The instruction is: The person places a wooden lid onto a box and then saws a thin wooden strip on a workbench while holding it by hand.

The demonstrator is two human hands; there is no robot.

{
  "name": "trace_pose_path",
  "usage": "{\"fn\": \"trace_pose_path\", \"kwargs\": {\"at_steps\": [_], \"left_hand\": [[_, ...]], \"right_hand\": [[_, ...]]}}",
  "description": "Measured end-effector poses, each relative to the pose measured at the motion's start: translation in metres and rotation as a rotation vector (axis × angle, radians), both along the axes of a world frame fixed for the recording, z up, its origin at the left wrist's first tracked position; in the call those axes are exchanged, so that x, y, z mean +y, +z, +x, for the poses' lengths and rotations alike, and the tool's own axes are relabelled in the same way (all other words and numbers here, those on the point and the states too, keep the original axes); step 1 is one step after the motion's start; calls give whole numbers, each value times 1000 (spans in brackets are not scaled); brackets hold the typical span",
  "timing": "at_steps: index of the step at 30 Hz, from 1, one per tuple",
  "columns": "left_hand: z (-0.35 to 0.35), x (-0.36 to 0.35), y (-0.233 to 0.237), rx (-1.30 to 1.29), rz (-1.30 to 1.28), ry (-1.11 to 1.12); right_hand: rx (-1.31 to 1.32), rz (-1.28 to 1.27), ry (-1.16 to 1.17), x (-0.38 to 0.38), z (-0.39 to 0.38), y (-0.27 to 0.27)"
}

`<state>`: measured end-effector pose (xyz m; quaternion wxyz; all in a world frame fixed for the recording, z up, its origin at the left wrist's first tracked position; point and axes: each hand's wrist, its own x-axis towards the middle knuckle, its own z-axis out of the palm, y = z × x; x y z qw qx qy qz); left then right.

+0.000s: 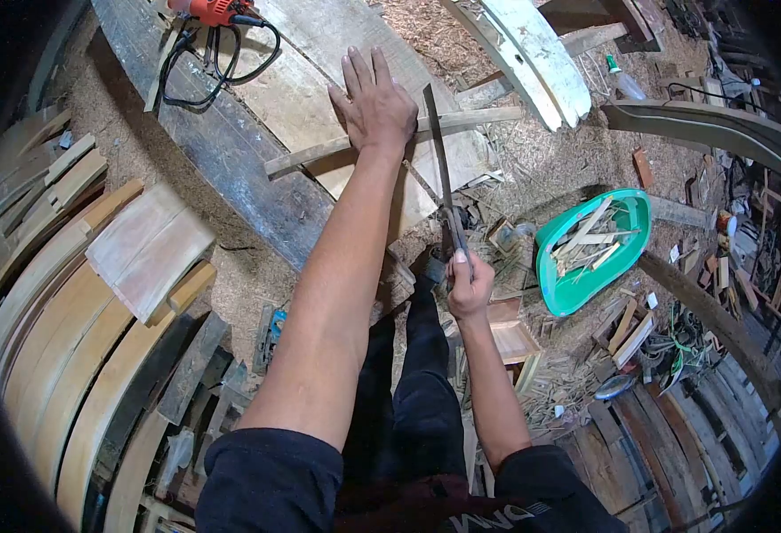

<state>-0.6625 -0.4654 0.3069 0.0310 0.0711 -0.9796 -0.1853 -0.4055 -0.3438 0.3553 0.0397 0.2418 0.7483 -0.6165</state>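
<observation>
A thin wooden strip (306, 156) lies crosswise over the planks of a workbench (288, 98). My left hand (376, 111) lies flat across it, fingers stretched out over the bench, pressing on the strip. In my right hand (470, 282) is the handle of a handsaw (444, 169), my fingers closed around it. The narrow blade points away from me and overlaps the strip just right of my left hand. The strip's right end sticks out past the bench edge.
An orange power tool (213, 11) with a black cord rests on the bench. At right, a green basin (577, 293) holds wood scraps. Pale boards (151, 244) are stacked at left. Shavings cover the floor (239, 306), and a white-edged timber piece (533, 58) stands at the upper right.
</observation>
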Motion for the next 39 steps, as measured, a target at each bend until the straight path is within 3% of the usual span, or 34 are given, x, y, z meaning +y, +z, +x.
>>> {"fn": "trace_pose_path", "kwargs": {"at_steps": [6,10,13,17,20,24,28,31,34,37,39], "left_hand": [[3,1,-2,5,-23,5],[2,0,-2,37,-65,12],[1,1,-4,59,-83,20],[5,1,-4,65,-74,18],[2,1,-2,74,-59,18],[1,0,-3,71,-58,27],[2,1,-4,69,-73,22],[3,1,-1,67,-49,26],[3,1,0,81,-39,28],[2,1,-4,79,-14,34],[2,1,-3,80,17,35]], "right_hand": [[45,80,66,1,-58,1],[-3,41,57,6,9,5],[20,-111,-35,5,5,-7],[-3,34,68,-1,-52,1],[40,69,100,3,-25,12],[3,-203,-96,6,24,-12],[57,45,73,0,-58,-4],[88,75,81,1,-56,0],[79,51,57,2,1,9],[35,-73,-6,1,-4,4],[49,-18,50,2,-46,3]]}}
